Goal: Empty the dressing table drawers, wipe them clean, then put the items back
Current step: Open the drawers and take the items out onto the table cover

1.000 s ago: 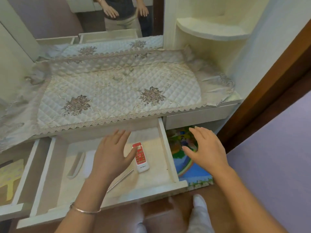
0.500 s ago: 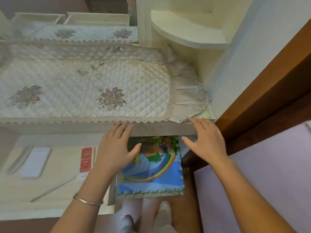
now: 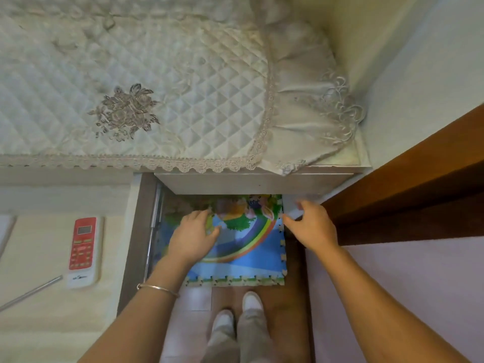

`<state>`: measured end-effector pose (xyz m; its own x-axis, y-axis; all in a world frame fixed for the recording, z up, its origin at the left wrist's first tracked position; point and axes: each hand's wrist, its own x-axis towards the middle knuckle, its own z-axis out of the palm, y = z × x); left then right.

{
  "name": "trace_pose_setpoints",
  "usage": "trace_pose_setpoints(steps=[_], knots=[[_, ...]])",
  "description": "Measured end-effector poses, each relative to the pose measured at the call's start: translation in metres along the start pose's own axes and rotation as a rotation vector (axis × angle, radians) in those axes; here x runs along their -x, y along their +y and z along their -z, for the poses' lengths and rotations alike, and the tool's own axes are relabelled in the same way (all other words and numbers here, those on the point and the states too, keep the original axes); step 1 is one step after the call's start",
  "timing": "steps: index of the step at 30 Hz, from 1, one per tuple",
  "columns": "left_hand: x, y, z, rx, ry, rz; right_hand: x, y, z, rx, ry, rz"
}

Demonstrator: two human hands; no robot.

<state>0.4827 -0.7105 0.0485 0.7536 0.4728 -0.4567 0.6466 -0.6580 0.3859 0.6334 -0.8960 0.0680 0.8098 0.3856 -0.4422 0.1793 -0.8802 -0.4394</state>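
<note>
Empty and loosely spread, our left hand [image 3: 193, 235] and right hand [image 3: 313, 227] reach beneath the closed right drawer [image 3: 251, 183], beside the open drawer [image 3: 47, 331] holding the remote [image 3: 82, 251], where an uneven tug might jam it crooked.

Worn on the head, above the right end of the table, tilted steeply down, nearly straight along the body. Faces the table's front edge: cloth [image 3: 183, 74] across the upper half of the frame, shut drawer front [image 3: 248, 183] just under it at mid-height. Looks down past both forearms to the left hand [image 3: 192, 238] and right hand [image 3: 313, 226] at centre, above the mat [image 3: 248, 263] on the floor, with shoes [image 3: 252, 301] near the bottom edge. Close: everything central lies within arm's reach. Wide-angle, taking in the open drawer [image 3: 52, 297] and remote [image 3: 82, 250] at far left and the door frame [image 3: 419, 179] at right. One view only.
</note>
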Motion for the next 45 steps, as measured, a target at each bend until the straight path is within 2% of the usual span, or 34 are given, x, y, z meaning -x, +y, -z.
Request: trace_pose_setpoints(steps=[3, 5, 8, 11, 14, 17, 23, 24, 26, 28, 29, 32, 34, 35, 37, 39, 41, 45], knots=[[-0.026, -0.005, -0.024, 0.218, -0.014, 0.125, -0.027, 0.008, -0.024, -0.354, -0.071, -0.203], [-0.043, -0.005, -0.031, 0.448, 0.029, 0.293, -0.041, 0.008, -0.032, -0.661, -0.081, -0.302], [-0.061, -0.005, -0.035, 0.962, 0.133, 0.519, -0.061, 0.011, -0.035, -0.996, -0.111, -0.372], [-0.070, 0.002, -0.024, 1.446, 0.183, 0.572, -0.066, 0.012, -0.034, -1.274, -0.163, -0.406], [-0.069, 0.011, -0.010, 1.512, 0.137, 0.489, -0.062, 0.010, -0.032, -1.390, -0.176, -0.456], [-0.059, 0.009, -0.007, 1.512, 0.110, 0.534, -0.052, 0.010, -0.032, -1.412, -0.162, -0.470], [-0.009, -0.004, -0.021, 1.395, 0.014, 0.606, -0.004, 0.030, -0.043, -1.312, -0.195, -0.498], [0.001, -0.005, -0.022, 1.309, -0.006, 0.625, 0.006, 0.033, -0.043, -1.246, -0.217, -0.516], [0.024, -0.008, -0.021, 0.956, 0.000, 0.573, 0.026, 0.036, -0.042, -0.998, -0.229, -0.506], [0.050, -0.007, -0.018, 0.603, 0.137, 0.438, 0.047, 0.039, -0.036, -0.659, -0.129, -0.332], [0.064, -0.004, -0.014, 0.505, 0.232, 0.337, 0.059, 0.040, -0.031, -0.516, -0.044, -0.193], [0.099, 0.012, 0.009, 0.362, 0.491, -0.053, 0.087, 0.030, -0.007, -0.222, 0.260, 0.249], [0.101, 0.014, 0.024, 0.179, 0.604, -0.303, 0.091, 0.020, 0.007, -0.038, 0.411, 0.427], [0.094, 0.012, 0.029, 0.084, 0.622, -0.370, 0.088, 0.015, 0.014, 0.041, 0.446, 0.469], [0.082, 0.009, 0.036, -0.093, 0.567, -0.376, 0.079, 0.005, 0.022, 0.184, 0.428, 0.444], [0.074, 0.005, 0.036, -0.183, 0.459, -0.319, 0.074, -0.001, 0.026, 0.270, 0.282, 0.333], [0.074, 0.002, 0.035, -0.204, 0.411, -0.310, 0.076, 0.001, 0.023, 0.278, 0.207, 0.293], [0.088, 0.004, 0.041, -0.124, 0.373, -0.306, 0.096, 0.005, 0.020, 0.229, 0.209, 0.269]])
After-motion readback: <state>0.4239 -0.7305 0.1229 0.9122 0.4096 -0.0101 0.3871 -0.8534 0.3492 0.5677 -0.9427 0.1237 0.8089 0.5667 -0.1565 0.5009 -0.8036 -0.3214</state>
